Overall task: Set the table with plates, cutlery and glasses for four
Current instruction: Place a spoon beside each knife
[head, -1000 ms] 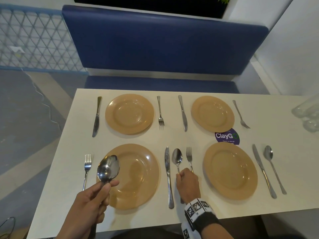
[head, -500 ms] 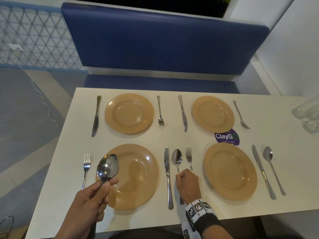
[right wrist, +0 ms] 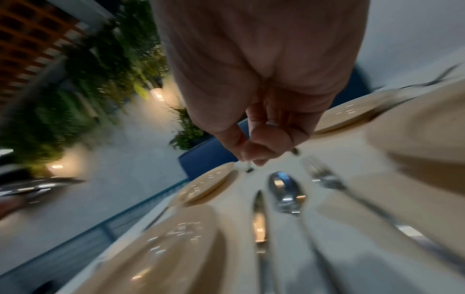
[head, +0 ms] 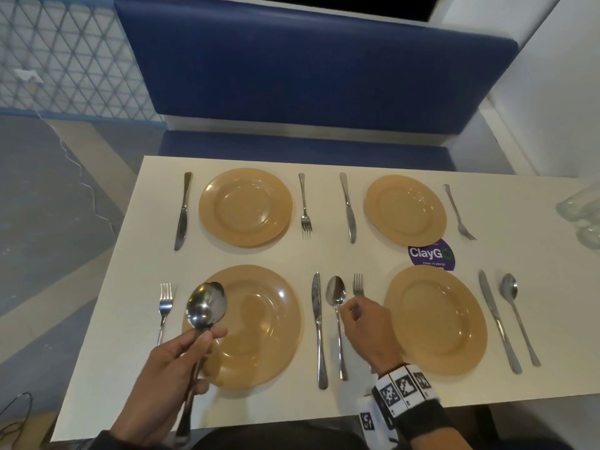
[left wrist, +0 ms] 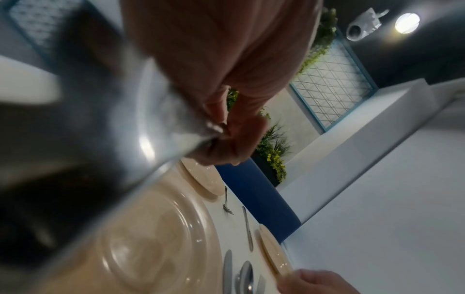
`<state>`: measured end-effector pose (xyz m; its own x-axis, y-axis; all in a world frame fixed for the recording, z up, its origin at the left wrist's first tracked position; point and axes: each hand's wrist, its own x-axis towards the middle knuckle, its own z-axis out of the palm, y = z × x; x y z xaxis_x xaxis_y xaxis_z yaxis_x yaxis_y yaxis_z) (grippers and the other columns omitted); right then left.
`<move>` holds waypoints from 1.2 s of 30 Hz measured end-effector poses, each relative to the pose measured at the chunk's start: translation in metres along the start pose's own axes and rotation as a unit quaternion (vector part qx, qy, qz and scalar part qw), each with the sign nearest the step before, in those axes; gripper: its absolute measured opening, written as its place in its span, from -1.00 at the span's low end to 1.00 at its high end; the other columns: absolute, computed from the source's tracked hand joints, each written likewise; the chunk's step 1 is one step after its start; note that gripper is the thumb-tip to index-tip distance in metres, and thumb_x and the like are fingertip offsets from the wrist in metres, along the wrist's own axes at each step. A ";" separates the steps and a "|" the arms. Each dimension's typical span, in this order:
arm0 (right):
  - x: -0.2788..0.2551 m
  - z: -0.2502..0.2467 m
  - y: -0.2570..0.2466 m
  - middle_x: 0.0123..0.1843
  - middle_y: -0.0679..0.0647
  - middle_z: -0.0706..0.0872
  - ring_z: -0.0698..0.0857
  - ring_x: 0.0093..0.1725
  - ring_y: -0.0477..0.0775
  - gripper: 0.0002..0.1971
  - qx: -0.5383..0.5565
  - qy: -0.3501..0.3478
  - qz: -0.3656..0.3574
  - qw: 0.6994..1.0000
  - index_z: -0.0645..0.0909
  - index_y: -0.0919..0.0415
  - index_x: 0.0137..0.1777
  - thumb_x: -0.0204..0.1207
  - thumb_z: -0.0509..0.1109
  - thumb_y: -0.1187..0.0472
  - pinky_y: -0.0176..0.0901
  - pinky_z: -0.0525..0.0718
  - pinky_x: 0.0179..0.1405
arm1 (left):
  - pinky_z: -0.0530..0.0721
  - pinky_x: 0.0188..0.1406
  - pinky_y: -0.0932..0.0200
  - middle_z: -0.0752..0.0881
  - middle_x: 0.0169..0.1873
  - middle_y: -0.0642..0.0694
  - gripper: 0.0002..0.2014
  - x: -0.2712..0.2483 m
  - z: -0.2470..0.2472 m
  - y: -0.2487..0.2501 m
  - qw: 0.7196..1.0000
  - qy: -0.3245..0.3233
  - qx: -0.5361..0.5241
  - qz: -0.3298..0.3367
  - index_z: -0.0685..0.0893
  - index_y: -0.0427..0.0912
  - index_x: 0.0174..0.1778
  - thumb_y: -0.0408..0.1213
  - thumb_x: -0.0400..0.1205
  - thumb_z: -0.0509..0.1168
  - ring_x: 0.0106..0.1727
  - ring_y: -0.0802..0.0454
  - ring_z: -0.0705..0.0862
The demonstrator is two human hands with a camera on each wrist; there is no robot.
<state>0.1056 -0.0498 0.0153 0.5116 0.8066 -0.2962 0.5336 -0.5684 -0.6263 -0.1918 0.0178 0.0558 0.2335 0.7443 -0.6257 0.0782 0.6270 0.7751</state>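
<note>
My left hand (head: 191, 342) grips the handles of what look like two stacked spoons (head: 206, 306), bowls up, over the left rim of the near-left tan plate (head: 269, 352). Those spoons (left wrist: 151, 129) fill the left wrist view as a blur. My right hand (head: 350, 311) hovers just right of a spoon (head: 336, 293) that lies between a knife (head: 319, 329) and a fork (head: 358, 284). Its thumb and fingers are curled together and hold nothing, as the right wrist view shows (right wrist: 251, 157). The table also holds the near-right plate (head: 435, 319) and two far plates (head: 245, 207), (head: 404, 209).
Every plate has a knife and a fork beside it. The near-right setting also has a spoon (head: 516, 313). Clear glasses (head: 581, 216) stand at the table's right edge. A purple sticker (head: 431, 254) is on the tabletop. A blue bench (head: 308, 66) runs along the far side.
My right hand has lifted off the spoon's handle and moved up and to the right. The spoon stays on the table. My left hand has hardly moved.
</note>
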 end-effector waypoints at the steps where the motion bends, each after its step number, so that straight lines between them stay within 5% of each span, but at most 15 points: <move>1: -0.004 0.006 -0.016 -0.29 -0.14 0.70 0.65 -0.34 -0.22 -0.86 0.000 -0.048 -0.022 0.999 0.64 0.07 -0.16 0.65 0.38 0.14 -0.54 0.55 -0.35 | 0.55 -0.54 0.21 0.61 -0.31 -0.16 -0.75 0.000 0.004 0.001 1.000 -0.004 -0.008 -0.018 0.88 -0.22 0.00 -0.30 0.73 0.28 -0.37 0.03 0.57; 3: -0.014 0.021 -0.053 -0.25 -0.16 0.72 0.65 -0.33 -0.27 -0.88 0.003 -0.184 -0.079 0.980 0.68 0.00 -0.13 0.62 0.42 0.03 -0.51 0.58 -0.30 | 0.77 -0.28 0.05 0.73 -0.16 -0.26 -0.74 0.000 0.014 0.002 0.998 -0.012 -0.042 -0.049 0.87 -0.25 0.03 -0.25 0.72 0.28 -0.12 -0.08 0.72; 6: -0.031 0.047 -0.097 -0.23 -0.01 0.77 0.60 -0.41 -0.22 -0.74 0.022 -0.355 -0.187 0.916 0.74 0.09 -0.12 0.57 0.42 -0.09 -0.43 0.54 -0.34 | 0.77 0.01 -0.16 0.82 0.03 -0.39 -0.71 0.000 0.029 0.000 0.991 -0.012 -0.112 -0.074 0.82 -0.35 0.12 -0.23 0.69 0.29 0.07 -0.27 0.79; 11: -0.034 0.057 -0.101 -0.25 0.07 0.79 0.68 -0.32 -0.08 -0.77 0.076 -0.355 -0.218 0.906 0.74 0.21 -0.24 0.54 0.47 0.07 -0.01 0.71 -0.07 | 0.79 -0.19 -0.06 0.83 -0.02 -0.41 -0.71 -0.008 0.047 -0.003 0.984 0.044 -0.164 -0.057 0.77 -0.37 0.20 -0.27 0.73 0.25 -0.08 -0.18 0.85; 16: -0.027 0.037 -0.094 -0.28 0.03 0.75 0.61 -0.32 -0.21 -0.77 0.096 -0.347 -0.219 0.907 0.69 0.15 -0.26 0.60 0.44 0.07 -0.40 0.58 -0.23 | 0.81 -0.09 -0.12 0.81 -0.10 -0.30 -0.71 -0.024 0.058 -0.008 0.972 0.135 -0.193 0.014 0.78 -0.35 0.16 -0.25 0.76 0.22 -0.10 -0.18 0.81; 19: -0.027 0.031 -0.101 -0.30 0.12 0.75 0.70 -0.32 -0.18 -0.94 0.115 -0.374 -0.223 0.893 0.68 0.05 -0.05 0.64 0.39 0.15 -0.40 0.65 -0.26 | 0.56 -0.40 0.15 0.54 -0.34 -0.19 -0.66 -0.027 0.052 -0.009 0.950 0.224 -0.214 0.025 0.75 -0.35 0.21 -0.18 0.74 0.22 -0.42 0.03 0.50; 21: -0.026 0.028 -0.106 -0.34 0.03 0.71 0.71 -0.31 -0.18 -0.88 0.122 -0.392 -0.233 0.882 0.68 -0.13 0.03 0.65 0.38 0.16 -0.46 0.62 -0.28 | 0.33 -0.61 0.25 0.41 -0.43 -0.10 -0.57 -0.026 0.036 -0.005 0.938 0.226 -0.263 0.002 0.74 -0.35 0.20 -0.03 0.72 0.22 -0.57 0.14 0.28; 25: -0.007 0.029 -0.117 -0.23 -0.22 0.61 0.57 -0.21 -0.22 -0.82 -0.002 -0.317 -0.383 0.868 0.75 -0.14 0.13 0.65 0.34 0.03 -0.45 0.44 -0.20 | 0.16 -0.74 0.35 0.50 -0.51 -0.13 -0.36 -0.026 0.007 0.024 0.952 0.123 -0.271 -0.077 0.73 -0.40 0.11 0.22 0.66 0.19 -0.67 0.17 0.20; 31: 0.020 0.038 -0.148 -0.03 -0.02 0.61 0.61 -0.16 -0.08 -0.78 -0.056 -0.108 -0.500 0.858 0.71 -0.11 0.15 0.65 0.29 0.17 -0.38 0.56 -0.20 | 0.04 -0.63 0.29 0.66 -0.38 -0.28 -0.65 -0.016 -0.012 0.058 0.980 -0.048 -0.158 -0.111 0.87 -0.37 -0.11 -0.10 0.43 0.57 -0.55 0.12 0.30; 34: 0.025 0.040 -0.155 0.16 0.03 0.61 0.63 -0.12 -0.08 -0.67 -0.026 -0.019 -0.472 0.881 0.70 0.01 0.29 0.61 0.32 0.32 -0.33 0.66 -0.19 | 0.19 -0.69 0.32 0.73 -0.29 -0.31 -0.62 0.000 -0.015 0.066 0.990 -0.056 -0.108 -0.066 0.82 -0.33 -0.21 -0.12 0.21 0.63 -0.48 0.07 0.59; 36: 0.025 0.037 -0.156 0.19 -0.06 0.62 0.66 -0.12 -0.14 -0.63 0.063 0.049 -0.374 0.924 0.70 0.07 0.32 0.58 0.39 0.40 -0.41 0.64 -0.16 | 0.26 -0.64 0.31 0.67 -0.34 -0.30 -0.74 0.007 -0.012 0.072 0.997 -0.047 -0.049 -0.022 0.80 -0.25 -0.29 -0.11 0.34 0.60 -0.43 0.04 0.54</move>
<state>0.0103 0.0651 0.0794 0.0937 0.9443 0.3153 0.6829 0.1695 -0.7106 -0.1965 0.0714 0.1063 0.3219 0.6932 -0.6449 -0.0029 0.6819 0.7315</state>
